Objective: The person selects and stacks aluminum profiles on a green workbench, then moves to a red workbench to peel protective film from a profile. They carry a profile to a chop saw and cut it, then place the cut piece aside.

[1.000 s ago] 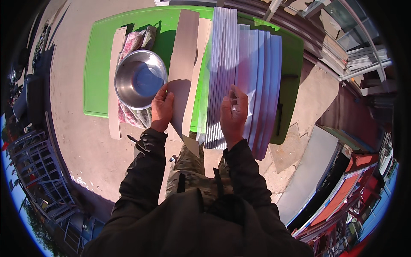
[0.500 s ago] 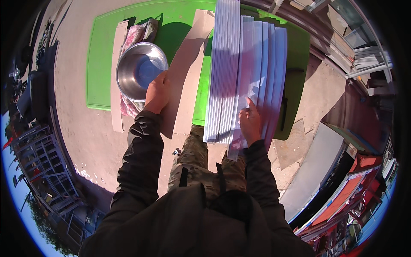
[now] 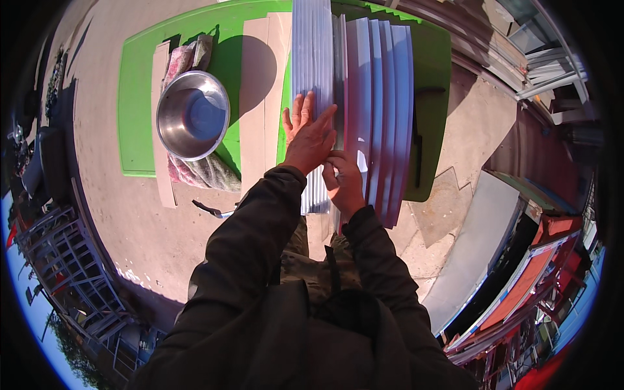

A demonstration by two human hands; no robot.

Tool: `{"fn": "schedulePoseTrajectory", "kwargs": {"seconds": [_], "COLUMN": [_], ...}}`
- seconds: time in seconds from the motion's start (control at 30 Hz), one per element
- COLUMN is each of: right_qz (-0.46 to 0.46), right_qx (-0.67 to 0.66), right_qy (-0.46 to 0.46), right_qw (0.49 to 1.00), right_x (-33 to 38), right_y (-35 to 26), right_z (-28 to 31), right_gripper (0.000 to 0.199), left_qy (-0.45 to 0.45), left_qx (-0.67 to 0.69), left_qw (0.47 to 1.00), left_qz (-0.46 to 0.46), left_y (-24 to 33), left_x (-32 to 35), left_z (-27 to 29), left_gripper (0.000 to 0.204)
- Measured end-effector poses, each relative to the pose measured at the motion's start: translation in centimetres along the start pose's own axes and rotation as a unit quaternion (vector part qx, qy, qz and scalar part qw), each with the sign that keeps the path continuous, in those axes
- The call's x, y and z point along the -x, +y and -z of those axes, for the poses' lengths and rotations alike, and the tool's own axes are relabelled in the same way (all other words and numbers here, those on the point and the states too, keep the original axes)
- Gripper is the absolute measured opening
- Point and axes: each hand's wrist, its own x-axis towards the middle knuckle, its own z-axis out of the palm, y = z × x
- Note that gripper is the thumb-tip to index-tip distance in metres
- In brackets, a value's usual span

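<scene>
The left hand (image 3: pixel 311 133) lies flat, palm down and fingers (image 3: pixel 305 107) spread and released, on a pale ribbed metal strip (image 3: pixel 312 58) that runs straight away from the person across the green surface (image 3: pixel 140 97). Just to its right the right hand (image 3: pixel 343 181) is curled, its fingers closed on the near end of the stack of long white corrugated sheets (image 3: pixel 380 97), at the edge where that stack meets the ribbed strip; how much of the stack the fingers take cannot be told. The sheets lie side by side and overlapping, lengthwise from the far edge of the green surface to past its near edge, where their ends hang over the concrete ground (image 3: pixel 130 227). To the left of the ribbed strip lies a broad tan board (image 3: pixel 263 97), parallel to it and touching or just beside it. Farther left a round steel bowl (image 3: pixel 193 115) sits upright on a crumpled pink and grey patterned cloth (image 3: pixel 195 170), and a narrow pale wooden slat (image 3: pixel 162 130) lies along the cloth's left side, its near end reaching off the green surface. On the ground just near of the bowl lies a small dark-handled tool (image 3: pixel 211 209), too small to name. Both forearms wear dark sleeves (image 3: pixel 253 221). At the right rim are stacked metal frames and red-orange roofing.
</scene>
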Motion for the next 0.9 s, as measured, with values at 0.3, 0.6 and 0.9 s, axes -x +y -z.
{"fn": "schedulePoseTrajectory", "kwargs": {"seconds": [0.3,0.6,0.9], "right_qz": [-0.208,-0.232,-0.224], "right_qx": [-0.029,-0.286,-0.266], "right_qy": [0.086,0.122,0.080], "right_qw": [0.974,0.922,0.934], "right_x": [-0.5,-2.3,-3.0], "right_y": [5.4,2.9,0.2], "right_z": [0.1,11.6,15.2], "right_gripper": [0.025,0.029,0.033], "left_qy": [-0.015,-0.015,-0.017], "left_qx": [0.008,0.015,-0.003], "left_qw": [1.000,0.999,0.997], "left_qz": [0.011,0.026,0.074], "left_y": [0.4,0.0,1.3], "left_x": [-0.3,-0.2,1.5], "left_z": [0.1,-0.1,0.1], "left_gripper": [0.057,0.056,0.055]}}
